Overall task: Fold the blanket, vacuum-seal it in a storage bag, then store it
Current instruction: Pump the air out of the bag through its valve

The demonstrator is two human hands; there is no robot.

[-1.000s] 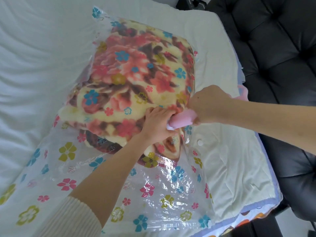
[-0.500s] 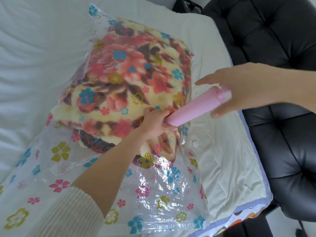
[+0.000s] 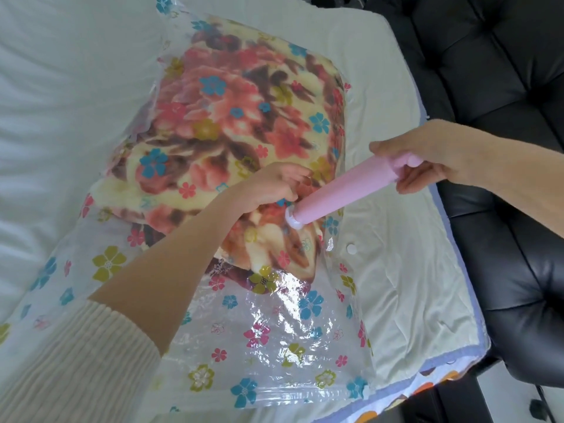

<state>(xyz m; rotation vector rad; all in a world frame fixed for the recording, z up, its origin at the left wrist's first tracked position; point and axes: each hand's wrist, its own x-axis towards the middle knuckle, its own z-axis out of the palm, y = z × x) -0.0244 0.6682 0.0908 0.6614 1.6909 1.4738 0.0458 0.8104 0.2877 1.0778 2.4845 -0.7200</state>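
Note:
A folded floral blanket (image 3: 232, 117) lies inside a clear storage bag (image 3: 268, 337) printed with small flowers, spread on the bed. A pink hand pump (image 3: 341, 190) slants down to the bag's white valve (image 3: 291, 219) on top of the blanket. My right hand (image 3: 427, 160) grips the pump's handle at its upper end. My left hand (image 3: 271, 187) rests on the bag just left of the valve, its fingers curled by the pump's lower end; what they pinch is unclear.
The bag lies on a white bed cover (image 3: 406, 270) with a button (image 3: 351, 248) beside it. A black tufted leather chair (image 3: 488, 71) stands close along the right edge. Patterned bedding (image 3: 427, 389) shows at the lower right.
My right hand has drawn back up and to the right, pulling the pump's handle out. My left hand has slipped off the pump's base, uncovering the white valve.

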